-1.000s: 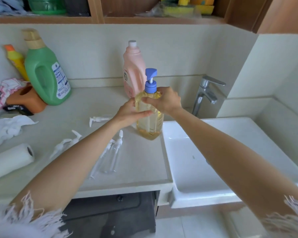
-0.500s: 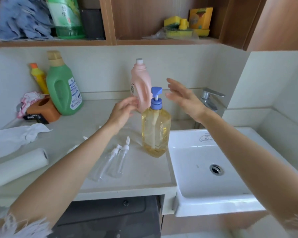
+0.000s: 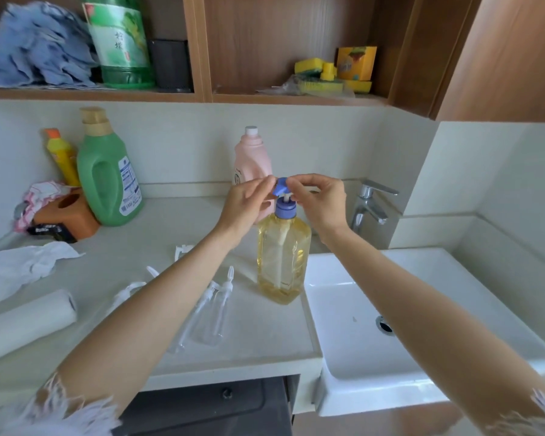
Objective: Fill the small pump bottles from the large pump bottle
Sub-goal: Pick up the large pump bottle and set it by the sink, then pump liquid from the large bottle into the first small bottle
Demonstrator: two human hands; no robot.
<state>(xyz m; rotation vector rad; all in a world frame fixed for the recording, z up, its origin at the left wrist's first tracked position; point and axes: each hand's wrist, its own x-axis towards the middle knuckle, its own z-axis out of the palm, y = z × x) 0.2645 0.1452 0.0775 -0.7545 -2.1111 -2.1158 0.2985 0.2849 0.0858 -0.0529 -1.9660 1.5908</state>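
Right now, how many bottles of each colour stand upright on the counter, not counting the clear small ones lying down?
Green: 1, the green jug.
Pink: 1, the pink bottle.
Yellow with orange cap: 1, the yellow bottle.
Amber with blue pump: 1, the large pump bottle.
Total: 4.

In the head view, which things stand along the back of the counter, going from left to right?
yellow bottle → green detergent bottle → pink bottle → faucet
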